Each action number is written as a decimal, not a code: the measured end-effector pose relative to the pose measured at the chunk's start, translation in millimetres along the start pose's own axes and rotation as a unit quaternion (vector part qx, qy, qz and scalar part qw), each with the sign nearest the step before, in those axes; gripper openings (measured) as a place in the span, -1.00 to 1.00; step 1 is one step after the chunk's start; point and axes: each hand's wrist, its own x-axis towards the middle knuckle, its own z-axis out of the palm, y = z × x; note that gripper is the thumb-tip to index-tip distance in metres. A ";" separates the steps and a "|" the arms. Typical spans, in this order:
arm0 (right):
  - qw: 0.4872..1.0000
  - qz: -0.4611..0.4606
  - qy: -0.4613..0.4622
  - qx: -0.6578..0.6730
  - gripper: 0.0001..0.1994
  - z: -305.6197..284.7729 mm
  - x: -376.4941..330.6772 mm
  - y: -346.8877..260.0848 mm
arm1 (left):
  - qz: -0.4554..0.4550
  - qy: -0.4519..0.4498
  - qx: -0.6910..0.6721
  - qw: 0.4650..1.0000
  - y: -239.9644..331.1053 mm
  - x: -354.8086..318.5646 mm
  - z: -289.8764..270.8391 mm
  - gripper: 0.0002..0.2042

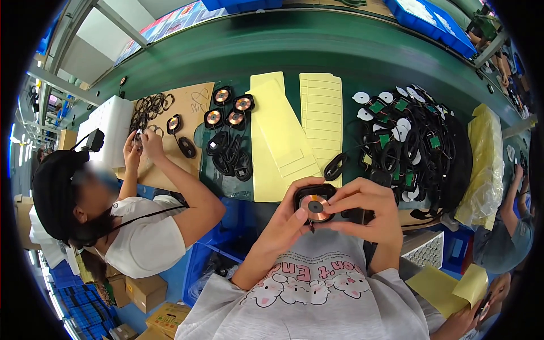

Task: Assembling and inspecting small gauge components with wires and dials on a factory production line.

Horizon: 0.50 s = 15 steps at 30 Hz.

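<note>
In front of my chest, my left hand (281, 226) is closed round a black charger housing (300, 194), its thumb against the copper coil (315, 208). The flat, round coil has a dark centre and lies over the housing's open face. Closed in from the other side, my right hand (369, 211) has its fingers on the coil's edge; some fingertips are hidden. A coiled black cable (335, 166) lies just beyond my hands, on yellow adhesive sheets (283, 144).
At right is a heap of black cables with green circuit boards and white discs (402, 139). Left of the sheets sit several housings with coils (231, 110). A co-worker (141, 221) handles small parts over cardboard (187, 107). A green belt (238, 48) runs behind.
</note>
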 end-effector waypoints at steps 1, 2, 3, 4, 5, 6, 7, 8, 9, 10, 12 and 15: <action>0.997 0.050 -0.002 0.054 -0.85 -2.2 0.7 -2.8 | 0.017 -0.013 0.011 1.000 0.1 -0.1 -0.6 -0.50; 0.989 0.100 -0.004 0.108 -0.86 -3.0 1.1 -3.6 | 0.035 -0.026 0.021 0.999 0.0 -0.2 -1.2 -0.49; 0.989 0.101 -0.005 0.109 -0.86 -1.5 0.8 -3.5 | 0.034 -0.024 0.021 0.999 0.1 -0.5 -2.2 -0.49; 0.985 0.139 -0.001 0.103 -0.87 1.2 0.0 -3.7 | 0.039 -0.030 0.040 0.998 -0.3 -0.6 -3.6 -0.48; 0.979 0.177 0.002 0.097 -0.87 4.2 -1.2 -4.0 | 0.044 -0.036 0.058 0.997 -1.0 -0.8 -5.2 -0.47; 0.972 0.215 0.005 0.090 -0.87 6.8 -2.2 -4.2 | 0.049 -0.042 0.077 0.995 -1.6 -1.0 -6.6 -0.46; 0.964 0.252 0.007 0.084 -0.87 8.1 -2.8 -4.1 | 0.054 -0.048 0.095 0.993 -1.8 -1.6 -7.3 -0.45; 0.962 0.258 -0.002 0.094 -0.87 7.3 -2.8 -3.8 | 0.054 -0.046 0.095 0.993 -1.4 -2.2 -7.7 -0.45; 0.959 0.264 -0.012 0.104 -0.88 6.2 -2.5 -3.4 | 0.053 -0.049 0.101 0.992 -0.5 -3.1 -8.1 -0.45; 0.959 0.265 -0.013 0.104 -0.88 5.9 -1.9 -2.8 | 0.051 -0.052 0.107 0.992 0.6 -4.2 -8.6 -0.44; 0.950 0.277 -0.020 0.146 -0.82 5.6 -1.0 -1.6 | 0.049 -0.058 0.120 0.990 1.4 -6.0 -9.1 -0.44; 0.939 0.287 0.007 0.190 -0.83 8.1 -1.4 -2.3 | 0.037 -0.049 0.110 0.992 -7.2 -8.4 -13.8 -0.46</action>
